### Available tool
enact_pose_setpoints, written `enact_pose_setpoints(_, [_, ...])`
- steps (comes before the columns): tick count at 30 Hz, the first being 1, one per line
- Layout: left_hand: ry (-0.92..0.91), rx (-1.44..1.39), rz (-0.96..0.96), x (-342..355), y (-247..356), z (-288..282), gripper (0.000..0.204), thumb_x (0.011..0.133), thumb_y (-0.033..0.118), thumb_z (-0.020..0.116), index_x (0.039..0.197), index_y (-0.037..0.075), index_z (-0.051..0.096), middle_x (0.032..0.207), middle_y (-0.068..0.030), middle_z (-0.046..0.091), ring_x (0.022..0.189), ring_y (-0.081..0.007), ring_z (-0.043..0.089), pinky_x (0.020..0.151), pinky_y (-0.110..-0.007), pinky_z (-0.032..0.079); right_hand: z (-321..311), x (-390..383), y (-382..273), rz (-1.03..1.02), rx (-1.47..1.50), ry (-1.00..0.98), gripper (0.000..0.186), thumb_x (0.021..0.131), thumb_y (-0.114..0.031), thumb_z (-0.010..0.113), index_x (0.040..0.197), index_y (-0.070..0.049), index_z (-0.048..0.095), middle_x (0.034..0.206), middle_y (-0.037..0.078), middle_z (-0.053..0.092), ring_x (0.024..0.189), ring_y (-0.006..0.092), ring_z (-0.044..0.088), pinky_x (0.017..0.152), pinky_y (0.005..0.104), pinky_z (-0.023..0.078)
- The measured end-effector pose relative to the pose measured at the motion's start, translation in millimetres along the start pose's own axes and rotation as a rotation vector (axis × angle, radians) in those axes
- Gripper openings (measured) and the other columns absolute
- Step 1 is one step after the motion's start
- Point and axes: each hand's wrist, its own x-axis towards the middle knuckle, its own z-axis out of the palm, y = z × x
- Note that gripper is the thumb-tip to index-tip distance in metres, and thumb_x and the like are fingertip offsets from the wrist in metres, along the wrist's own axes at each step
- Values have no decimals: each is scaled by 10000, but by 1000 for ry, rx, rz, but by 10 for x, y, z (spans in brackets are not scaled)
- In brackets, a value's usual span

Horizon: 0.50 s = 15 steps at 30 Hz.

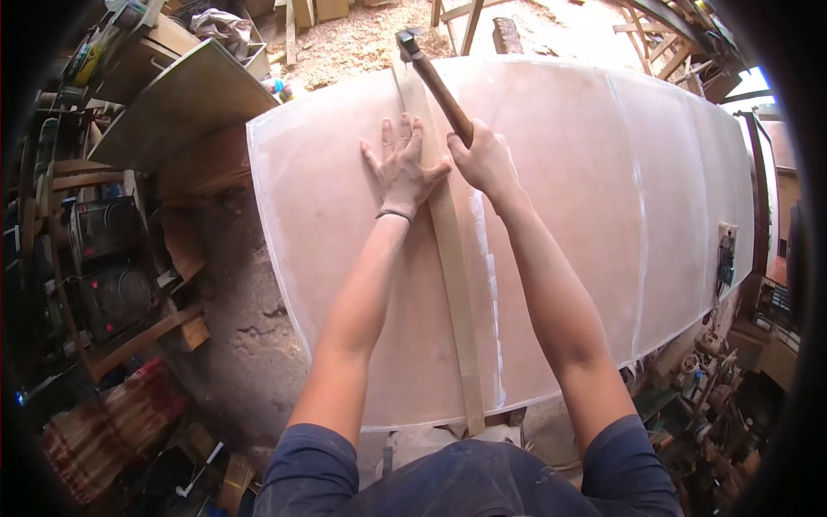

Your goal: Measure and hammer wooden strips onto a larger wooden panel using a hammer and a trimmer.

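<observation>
Hammer (438,95) in use sits in the right hand (484,162), whose fingers are wrapped around the lower part of its wooden handle, with the dark metal head pointing away from the person, above the far end of a long pale wooden strip (451,250); whether the head touches the wood I cannot tell. That strip lies on a broad pale panel (568,172), running from its far edge to its near edge. The left hand (403,165) grasps nothing: it is laid flat, fingers spread over the panel and the strip's left side, the thumb reaching across the strip. A thin dark band (396,213) circles the left wrist. Beyond the panel's upper left corner stands an open box (258,59) with a crumpled pale cloth or plastic sheet (222,30) in it; anything deeper inside is hidden. A flat board (185,103) slants in front of the box. Farther left, two black case-like units (121,297) are stacked one over the other, and their insides cannot be seen. Wood shavings (353,56) cover the ground past the panel, and a patterned red and pale cloth (112,431) lies at lower left.
</observation>
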Motion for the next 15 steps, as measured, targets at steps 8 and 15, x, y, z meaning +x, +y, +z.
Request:
enact_pose_setpoints(8, [-8,-11,-10,-19,4,-59,882,723,646,607,1452,175,447,1539,-61,366,1474,-280,197,1138,-649,-44,-8,-29,-17,-55,46,37,457,901,-410,588,989,37,627,849,308,658,867,453,658,763,502,511])
enact_pose_setpoints(15, [117,147,35,-6,-170,112,760,852,693,467,1434,206,467,1521,-27,400,1441,-279,291,1119,-664,84,-28,-769,322,134,129,93,465,839,-423,629,911,35,665,812,269,669,839,403,684,728,474,527])
